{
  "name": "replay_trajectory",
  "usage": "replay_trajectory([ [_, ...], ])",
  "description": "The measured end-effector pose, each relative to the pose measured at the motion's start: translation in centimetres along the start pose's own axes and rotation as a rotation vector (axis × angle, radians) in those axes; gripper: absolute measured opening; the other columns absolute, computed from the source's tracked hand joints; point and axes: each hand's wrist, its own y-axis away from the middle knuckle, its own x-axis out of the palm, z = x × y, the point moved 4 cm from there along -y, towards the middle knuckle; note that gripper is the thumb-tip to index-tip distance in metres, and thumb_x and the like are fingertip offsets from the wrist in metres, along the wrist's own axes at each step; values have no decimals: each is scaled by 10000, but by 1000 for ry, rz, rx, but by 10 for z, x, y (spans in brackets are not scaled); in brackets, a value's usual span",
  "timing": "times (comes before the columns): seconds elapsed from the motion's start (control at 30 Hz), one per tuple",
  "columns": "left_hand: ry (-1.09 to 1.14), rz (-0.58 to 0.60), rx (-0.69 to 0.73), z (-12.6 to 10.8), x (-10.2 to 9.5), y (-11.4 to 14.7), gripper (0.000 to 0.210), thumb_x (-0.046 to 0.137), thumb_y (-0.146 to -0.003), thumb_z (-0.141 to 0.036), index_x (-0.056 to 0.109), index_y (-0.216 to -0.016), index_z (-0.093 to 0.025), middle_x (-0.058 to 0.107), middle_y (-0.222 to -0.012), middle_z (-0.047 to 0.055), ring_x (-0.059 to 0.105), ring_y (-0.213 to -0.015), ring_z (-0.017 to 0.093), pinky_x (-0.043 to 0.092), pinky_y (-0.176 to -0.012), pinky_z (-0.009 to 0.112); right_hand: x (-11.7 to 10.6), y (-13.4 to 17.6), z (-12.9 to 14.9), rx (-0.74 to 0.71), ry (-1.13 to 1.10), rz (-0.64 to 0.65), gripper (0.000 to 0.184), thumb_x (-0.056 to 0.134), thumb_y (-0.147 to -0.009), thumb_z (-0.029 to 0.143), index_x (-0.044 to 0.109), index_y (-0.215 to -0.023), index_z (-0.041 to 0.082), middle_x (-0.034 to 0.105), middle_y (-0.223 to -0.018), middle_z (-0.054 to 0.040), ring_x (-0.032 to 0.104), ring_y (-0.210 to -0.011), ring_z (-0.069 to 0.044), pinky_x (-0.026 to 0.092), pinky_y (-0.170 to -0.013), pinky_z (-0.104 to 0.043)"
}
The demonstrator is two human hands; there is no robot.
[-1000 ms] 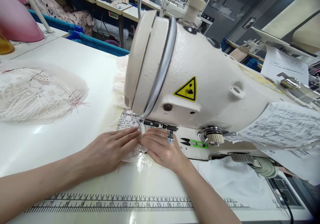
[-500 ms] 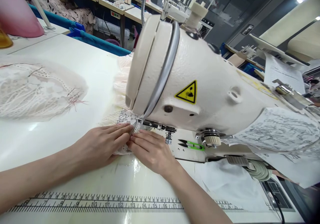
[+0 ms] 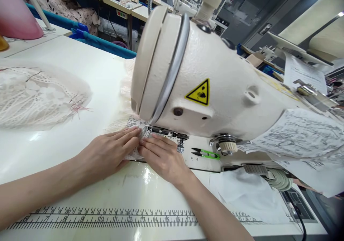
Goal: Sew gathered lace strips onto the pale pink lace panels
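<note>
White lace fabric (image 3: 133, 155) lies under the head of a sewing machine (image 3: 169, 65), partly covered by my hands. My left hand (image 3: 114, 149) has its fingers together on the lace, just left of the needle area; its thumb is hidden. Close against it, my right hand (image 3: 162, 158) presses the lace from the right with its fingers side by side, near the machine's metal parts. Behind my left fingertips, a patterned piece of lace (image 3: 132, 121) shows, and pale ruffled fabric (image 3: 126, 87) stretches back beyond it. The machine head hides the needle tip.
Green thread snips (image 3: 208, 154) lie right of my right hand, under the machine arm. Another lace piece (image 3: 43, 97) with loose red threads is at the left. A printed ruler (image 3: 115, 217) runs along the front. White cloth (image 3: 244, 194) lies at the right.
The view has shifted slightly, so the machine appears a little further left and higher. Both hands stay on the lace and have moved up slightly in the picture.
</note>
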Motion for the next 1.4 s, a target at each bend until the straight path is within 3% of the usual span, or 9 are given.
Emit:
replay_trajectory([
  [0.37,-72,-128,71,0,1,-1,493,429,-946,-149,595,-1402,-61,657,-1436,166,661,-1302,312,611,-1031,435,1,4,-6,41,-11,102,248,528,-1042,45,736,-1035,180,804,-1142,-32,707,-1204,-142,592,-1052,-284],
  [0.6,-12,-84,56,2,2,0,492,444,-1013,-268,604,-1454,-120,640,-1461,123,618,-1357,319,592,-1060,445,2,8,-10,64,-39,167,206,595,-1019,67,737,-1098,193,785,-1199,-46,693,-1232,-165,591,-1056,-299],
  [0.8,58,-99,12,0,13,6,519,447,-1020,-272,547,-1517,-160,618,-1497,105,548,-1431,317,530,-1146,469,-5,10,-15,134,-42,121,169,628,-1000,78,729,-1098,172,793,-1164,-53,728,-1154,-175,620,-894,-273],
  [1.17,72,-52,-23,-3,11,0,476,408,-1048,-244,572,-1488,-165,610,-1508,114,509,-1467,293,475,-1203,460,-2,11,-22,138,-60,72,240,523,-1040,91,733,-1132,158,793,-1141,-87,752,-1036,-178,619,-850,-291],
  [1.4,82,-117,13,3,14,-4,465,421,-1038,-260,607,-1453,-158,613,-1499,125,532,-1446,299,474,-1204,456,-3,6,-24,178,-32,111,219,552,-1025,82,733,-1097,182,799,-1104,-69,766,-973,-175,633,-869,-281],
])
